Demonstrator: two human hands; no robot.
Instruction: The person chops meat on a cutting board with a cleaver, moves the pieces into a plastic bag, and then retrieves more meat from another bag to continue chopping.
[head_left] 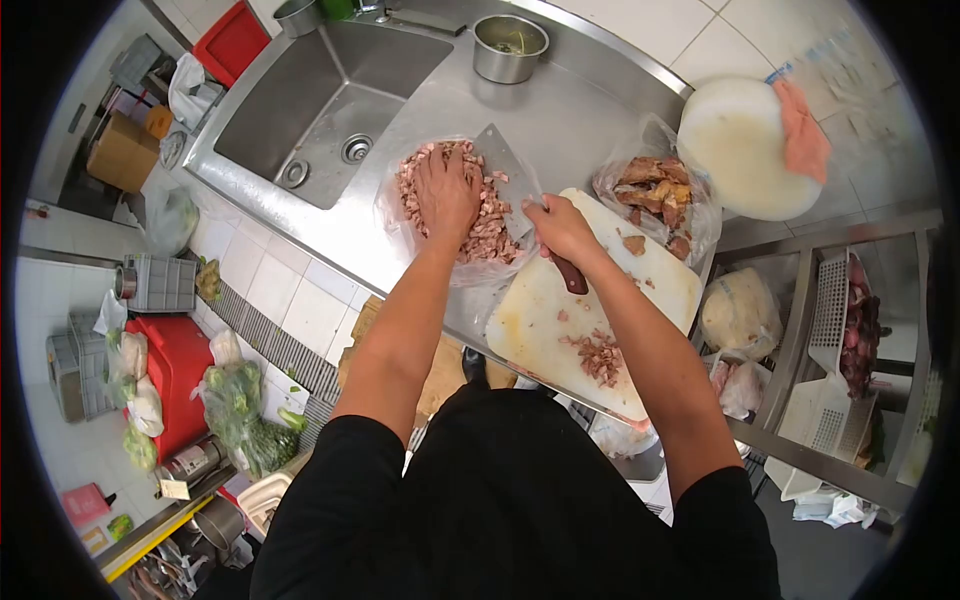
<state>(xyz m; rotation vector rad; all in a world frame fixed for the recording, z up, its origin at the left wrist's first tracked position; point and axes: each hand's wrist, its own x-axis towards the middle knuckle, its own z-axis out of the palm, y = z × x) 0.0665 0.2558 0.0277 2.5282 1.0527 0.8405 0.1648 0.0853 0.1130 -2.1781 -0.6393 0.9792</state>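
Note:
My left hand lies with fingers apart on a heap of diced meat, which sits in a spread-out clear plastic bag on the steel counter. Gripped by its wooden handle in my right hand is a cleaver; its broad blade lies at the right side of the heap, partly over the bag. Under my right forearm is a white cutting board, bearing a small pile of diced meat and scattered scraps. Larger cooked meat chunks rest in another clear bag at the board's far end.
Left of the heap is a steel sink. A metal pot stands at the counter's back. At right, a round white board with a pink cloth leans near the wall, beside a rack holding bags and baskets.

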